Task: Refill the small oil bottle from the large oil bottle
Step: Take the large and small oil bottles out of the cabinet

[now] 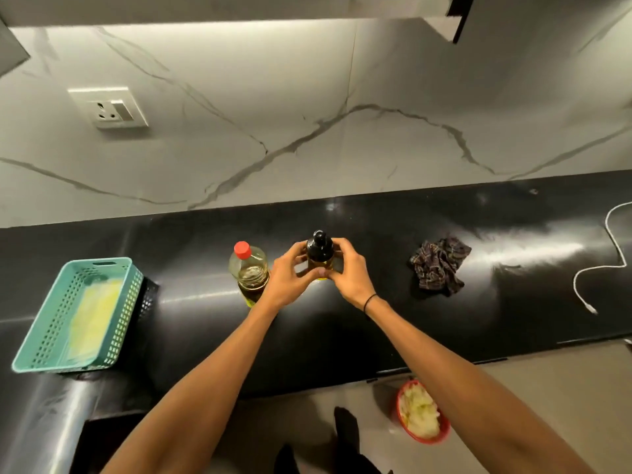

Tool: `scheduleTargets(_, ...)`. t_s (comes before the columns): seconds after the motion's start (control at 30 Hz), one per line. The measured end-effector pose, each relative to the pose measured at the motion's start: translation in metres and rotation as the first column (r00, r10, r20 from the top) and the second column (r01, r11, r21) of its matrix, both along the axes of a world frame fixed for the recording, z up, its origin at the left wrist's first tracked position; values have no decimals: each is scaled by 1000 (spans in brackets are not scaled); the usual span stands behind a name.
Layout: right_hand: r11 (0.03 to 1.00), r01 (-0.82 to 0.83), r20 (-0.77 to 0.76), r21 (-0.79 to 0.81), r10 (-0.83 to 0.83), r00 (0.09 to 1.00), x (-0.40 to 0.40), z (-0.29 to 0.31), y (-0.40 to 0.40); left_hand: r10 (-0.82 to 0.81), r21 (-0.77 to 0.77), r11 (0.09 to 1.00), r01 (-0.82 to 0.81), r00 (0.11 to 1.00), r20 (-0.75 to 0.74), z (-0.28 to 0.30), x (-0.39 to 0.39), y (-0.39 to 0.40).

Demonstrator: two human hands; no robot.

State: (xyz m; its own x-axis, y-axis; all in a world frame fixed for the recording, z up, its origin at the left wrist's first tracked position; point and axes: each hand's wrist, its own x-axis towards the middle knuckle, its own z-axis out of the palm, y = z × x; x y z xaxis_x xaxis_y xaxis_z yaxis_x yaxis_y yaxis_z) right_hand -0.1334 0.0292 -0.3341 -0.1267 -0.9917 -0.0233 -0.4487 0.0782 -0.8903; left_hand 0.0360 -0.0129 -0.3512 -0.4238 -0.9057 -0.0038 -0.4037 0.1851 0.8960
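The small oil bottle (319, 252), dark with a black rounded cap, stands upright on the black counter (376, 319). My left hand (290, 277) grips its left side and my right hand (349, 271) grips its right side, thumbs meeting at the base. The cap is on. Just to the left stands the large oil bottle (249, 271), clear plastic with a red cap, holding a little yellow oil at the bottom. My left wrist passes close in front of it.
A teal perforated basket (41, 350) with yellow contents sits at the left. A crumpled dark cloth (439, 266) lies right of the bottles. A white cable (595, 268) trails at the far right. A red bowl (424, 413) sits on the floor below the counter edge.
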Motion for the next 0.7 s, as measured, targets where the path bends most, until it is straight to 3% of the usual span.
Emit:
scheduleTargets(0.33,980,65,29,185,-72,997,6,-78,-8,77,253,964,-84,996,37,-63,-15,4)
scheduleTargets(0.7,974,88,75,210,-105,992,7,-100,-21,84,309,945,-105,993,82,-83,-21,-11)
